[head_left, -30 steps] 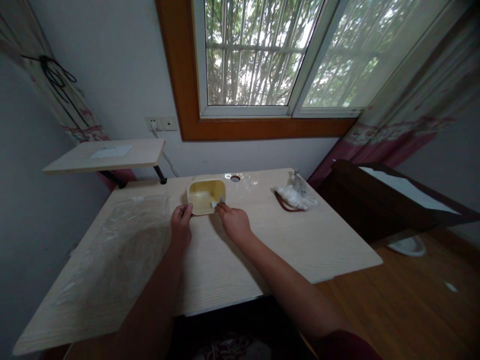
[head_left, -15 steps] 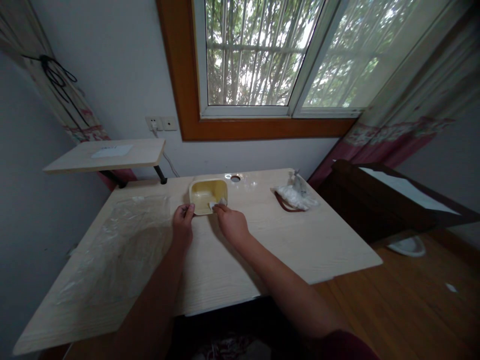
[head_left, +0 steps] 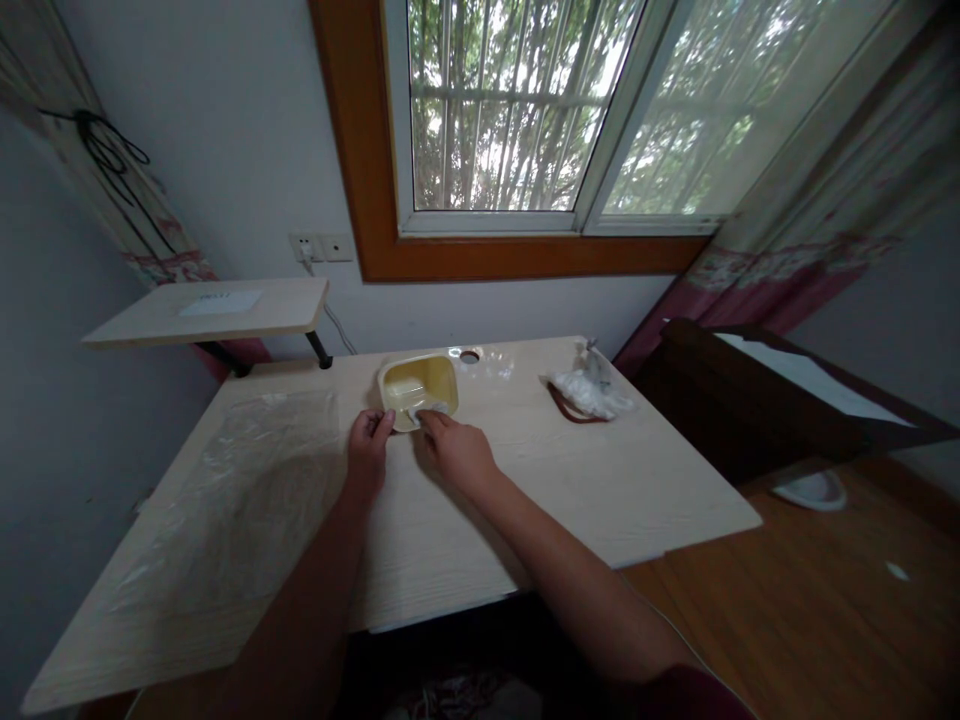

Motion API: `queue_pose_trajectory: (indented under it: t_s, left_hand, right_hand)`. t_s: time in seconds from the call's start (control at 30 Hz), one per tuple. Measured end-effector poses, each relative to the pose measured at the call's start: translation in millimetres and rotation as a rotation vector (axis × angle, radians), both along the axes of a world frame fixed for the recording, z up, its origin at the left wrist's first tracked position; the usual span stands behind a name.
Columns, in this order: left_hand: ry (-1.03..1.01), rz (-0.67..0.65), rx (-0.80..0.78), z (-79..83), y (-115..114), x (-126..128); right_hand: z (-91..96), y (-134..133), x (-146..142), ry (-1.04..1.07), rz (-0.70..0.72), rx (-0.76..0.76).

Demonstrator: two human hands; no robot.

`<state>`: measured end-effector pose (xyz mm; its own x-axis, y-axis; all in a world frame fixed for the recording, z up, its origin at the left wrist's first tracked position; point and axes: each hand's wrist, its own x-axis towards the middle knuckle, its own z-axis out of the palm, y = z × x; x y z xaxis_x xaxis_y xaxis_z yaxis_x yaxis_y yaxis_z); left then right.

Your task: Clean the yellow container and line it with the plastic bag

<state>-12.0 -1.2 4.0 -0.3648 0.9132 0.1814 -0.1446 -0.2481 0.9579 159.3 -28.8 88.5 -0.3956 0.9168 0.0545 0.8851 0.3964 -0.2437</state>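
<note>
A yellow plastic basin (head_left: pixel 420 376), rectangular with rounded corners, rests on the pale wooden table (head_left: pixel 555 500) near its back edge. My left hand (head_left: pixel 367 447) grips the basin's near left corner between thumb and fingers. Pinched in my right hand (head_left: pixel 456 446) is a small white wad (head_left: pixel 429 408), perhaps tissue or cloth, held against the inside of the basin's near wall. Part of the wad is hidden behind my fingers.
A clear plastic sheet (head_left: pixel 232 500) lies flat on the table's left side. A small raised shelf (head_left: pixel 281 305) holds a paper slip (head_left: pixel 220 303). At the back right sits a clear bag of white stuff (head_left: pixel 589 392) beside a reddish-brown band (head_left: pixel 570 410). A round hole (head_left: pixel 469 357) pierces the tabletop.
My right hand has shifted slightly left with the white wad along the basin's near side. The basin has turned and tilted a little; my left hand stays at its corner.
</note>
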Motion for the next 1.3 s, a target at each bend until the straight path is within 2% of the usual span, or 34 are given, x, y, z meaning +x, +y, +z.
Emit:
queue_pose_trajectory:
  t_s: [0.2, 0.43, 0.53, 0.87, 1.1, 1.3]
  left_hand:
    - [0.040, 0.020, -0.013, 4.5, -2, 2]
    - [0.095, 0.053, -0.010, 4.5, -4, 0]
    - [0.087, 0.039, -0.008, 3.4, -4, 1]
    - [0.001, -0.034, 0.011, 0.2, -2, 6]
    - [-0.017, -0.019, 0.019, -3.2, -1, 2]
    - [-0.033, -0.019, 0.021, -2.0, -2, 3]
  right_hand:
    - [-1.5, 4, 4, -0.083, -0.078, 0.030]
    - [2.9, -8, -13, 0.039, 0.095, -0.007]
    - [2.6, -10, -12, 0.038, 0.116, -0.001]
    - [1.5, -4, 6, -0.113, -0.025, 0.016]
    - [0.5, -12, -8, -0.017, 0.114, 0.019]
    - [0.7, -15, -7, -0.006, 0.117, 0.010]
